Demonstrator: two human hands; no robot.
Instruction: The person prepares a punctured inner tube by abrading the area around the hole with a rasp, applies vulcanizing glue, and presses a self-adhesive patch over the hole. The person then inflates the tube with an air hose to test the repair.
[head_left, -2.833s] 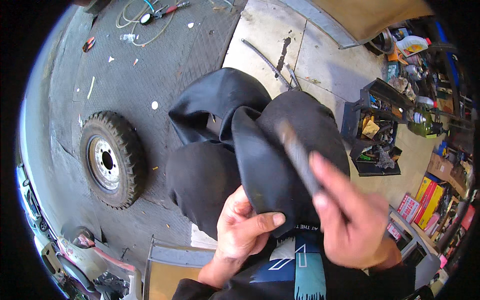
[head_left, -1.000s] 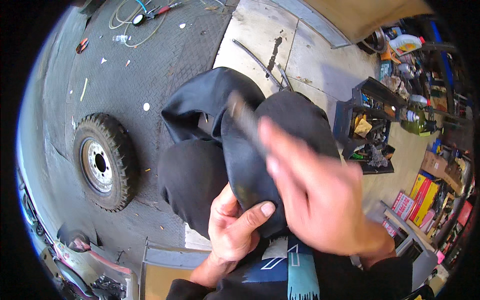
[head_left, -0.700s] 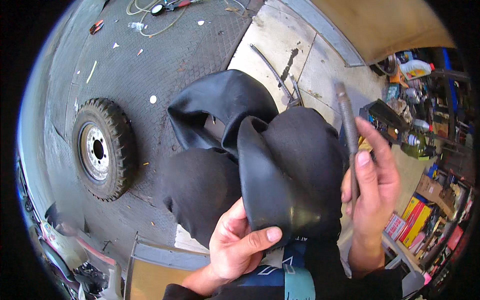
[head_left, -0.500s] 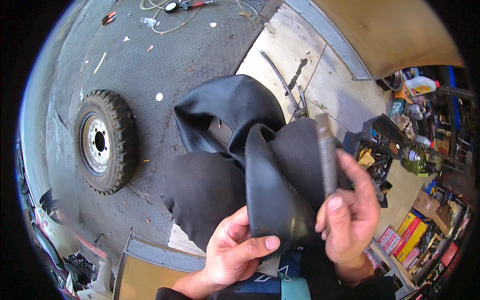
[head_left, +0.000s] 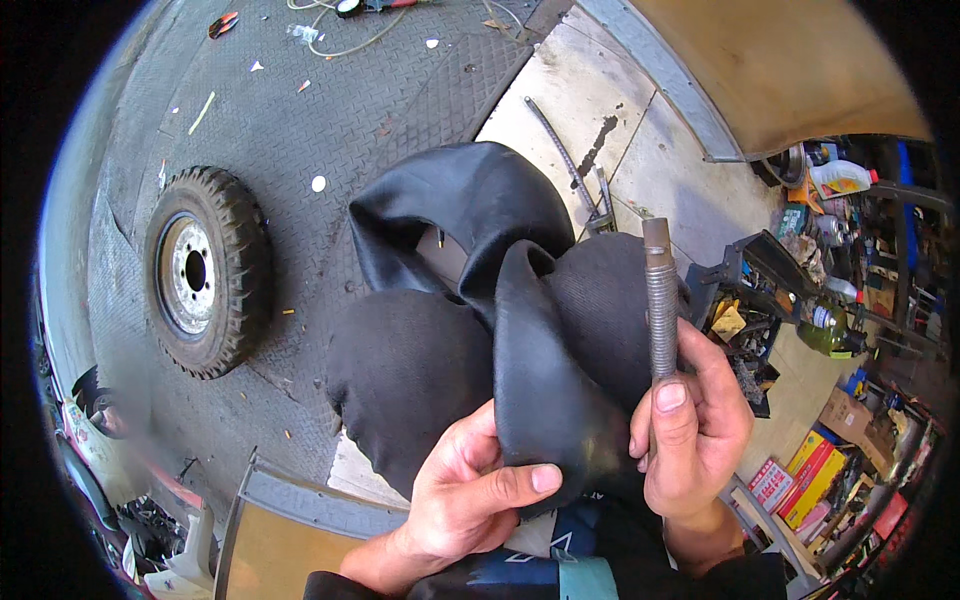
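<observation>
Tube of black rubber (head_left: 528, 370) lies folded over the person's dark-clothed knees (head_left: 410, 360), in the middle of the frame. The left hand (head_left: 470, 490) pinches its lower end: the thumb lies on the rubber, and the fingers are partly hidden behind it. Just to the right, the right hand (head_left: 695, 425) is closed around a grey ribbed rod (head_left: 662, 305), which points to the top of the frame and looks apart from the tube. Above the tube, a thin dark bar (head_left: 553, 141) lies on pale tiles (head_left: 530, 75). At the left of the frame, a wheel with knobbly tyre (head_left: 235, 275) is on the dark patterned floor (head_left: 300, 130); a hose (head_left: 372, 45) is cut by the upper edge. At the right are a green bottle (head_left: 830, 335) and a yellow-and-red box (head_left: 810, 480).
</observation>
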